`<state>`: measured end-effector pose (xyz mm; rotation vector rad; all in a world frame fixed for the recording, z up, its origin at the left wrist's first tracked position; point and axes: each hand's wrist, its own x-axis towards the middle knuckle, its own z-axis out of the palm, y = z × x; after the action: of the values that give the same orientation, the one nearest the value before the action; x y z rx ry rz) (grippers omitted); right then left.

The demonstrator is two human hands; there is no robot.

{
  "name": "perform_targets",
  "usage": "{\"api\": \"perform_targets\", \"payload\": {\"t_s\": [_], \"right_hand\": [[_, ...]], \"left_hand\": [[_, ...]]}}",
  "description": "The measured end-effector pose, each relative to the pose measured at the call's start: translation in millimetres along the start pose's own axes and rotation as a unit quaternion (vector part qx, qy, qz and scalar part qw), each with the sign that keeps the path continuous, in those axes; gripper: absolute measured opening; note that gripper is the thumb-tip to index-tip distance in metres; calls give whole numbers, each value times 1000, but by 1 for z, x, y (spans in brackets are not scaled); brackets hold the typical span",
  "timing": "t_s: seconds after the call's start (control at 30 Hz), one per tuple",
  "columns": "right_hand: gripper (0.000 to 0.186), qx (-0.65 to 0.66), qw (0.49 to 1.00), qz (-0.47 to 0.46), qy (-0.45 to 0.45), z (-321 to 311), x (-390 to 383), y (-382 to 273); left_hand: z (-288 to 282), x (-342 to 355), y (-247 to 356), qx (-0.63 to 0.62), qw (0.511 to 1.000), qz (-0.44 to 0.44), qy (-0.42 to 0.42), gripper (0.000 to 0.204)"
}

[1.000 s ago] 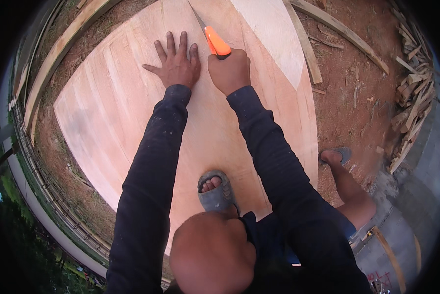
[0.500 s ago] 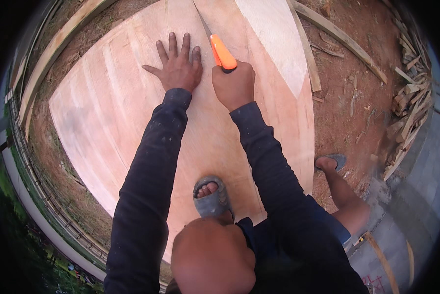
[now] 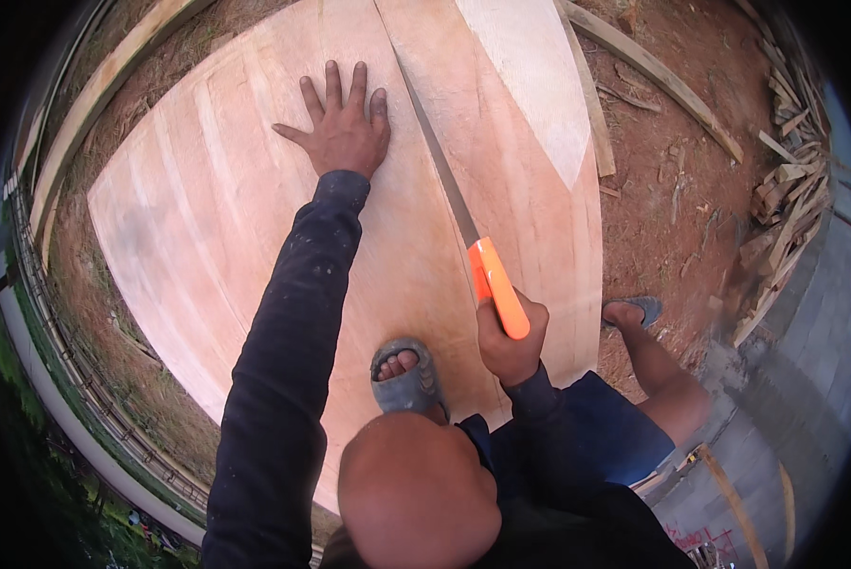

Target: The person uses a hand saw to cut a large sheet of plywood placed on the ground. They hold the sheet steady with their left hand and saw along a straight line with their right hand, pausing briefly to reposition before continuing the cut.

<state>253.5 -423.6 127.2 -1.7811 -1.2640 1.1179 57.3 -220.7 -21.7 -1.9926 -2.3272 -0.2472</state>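
Handsaw: long grey blade, orange handle, lying low along a cut line in the plywood sheet. Blade runs from the sheet's far edge back toward the person; handle end sits near the sheet's near edge.

Right hand: fingers clenched around the orange handle, knuckles up, dark sleeve to the wrist.

Left hand: palm flat on the plywood just left of the blade, fingers spread and released, holding nothing. Arm stretched far out over the sheet.

Plywood sheet: pale, broad, resting on bare reddish dirt ground. A lighter patch shows on its far right part.

Left foot in a grey sandal planted on the sheet, just left of the saw hand. Right foot on the dirt beside the sheet's right edge.

Long wooden slats lie on the dirt to the right; a heap of wood scraps further right, against a grey block wall.
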Motion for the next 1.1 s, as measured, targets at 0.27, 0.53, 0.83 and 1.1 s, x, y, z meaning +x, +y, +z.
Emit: {"api": "perform_targets", "payload": {"t_s": [0.27, 0.53, 0.83, 1.1], "right_hand": [[17, -12, 998, -40, 41, 62, 136, -15], [28, -40, 998, -53, 22, -32, -70, -5], [22, 4, 997, -47, 57, 66, 165, -33], [32, -80, 996, -27, 3, -52, -107, 5]], "left_hand": [[-8, 8, 13, 4, 1000, 6, -19, 52], [-8, 0, 5, 29, 999, 0, -26, 52], [-12, 10, 20, -12, 1000, 11, -21, 52], [-10, 3, 1, 20, 1000, 0, -20, 52]]}}
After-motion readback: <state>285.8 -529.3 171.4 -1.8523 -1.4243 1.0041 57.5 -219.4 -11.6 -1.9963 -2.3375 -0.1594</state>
